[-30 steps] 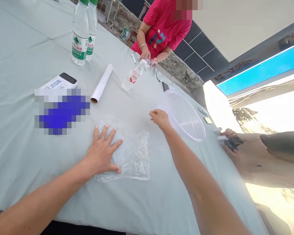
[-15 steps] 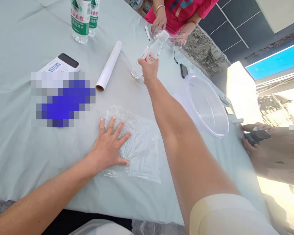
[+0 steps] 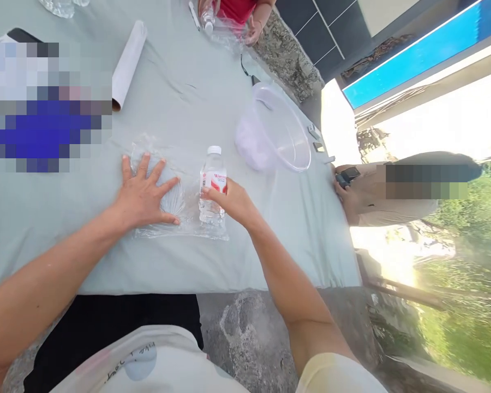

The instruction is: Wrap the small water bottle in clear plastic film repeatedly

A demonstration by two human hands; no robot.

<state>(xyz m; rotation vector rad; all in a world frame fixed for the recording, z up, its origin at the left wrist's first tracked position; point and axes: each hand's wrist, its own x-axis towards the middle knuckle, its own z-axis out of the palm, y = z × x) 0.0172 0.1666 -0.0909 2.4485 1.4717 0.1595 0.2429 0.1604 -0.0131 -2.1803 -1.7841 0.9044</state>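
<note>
My left hand (image 3: 145,194) lies flat with fingers spread on a sheet of clear plastic film (image 3: 184,226), pressing it to the cloth-covered table. Wrinkles run out from under the palm. In my right hand (image 3: 233,202) is a clear water bottle (image 3: 213,213) with a white cap and a red-and-white label. It stands roughly upright over the right part of the film, thumb across the label; the other fingers are hidden behind it. Whether its base touches the film I cannot tell.
A white roll (image 3: 129,65) lies beyond my left hand. A translucent plastic basin (image 3: 288,136) stands at the right. Across the table a person in red (image 3: 233,8) handles clear plastic and a bottle. Another person (image 3: 409,191) at the far right holds a dark device.
My right hand has brought the bottle from the far side of the table back to the film. My left hand stays spread on the film. The view has shifted.
</note>
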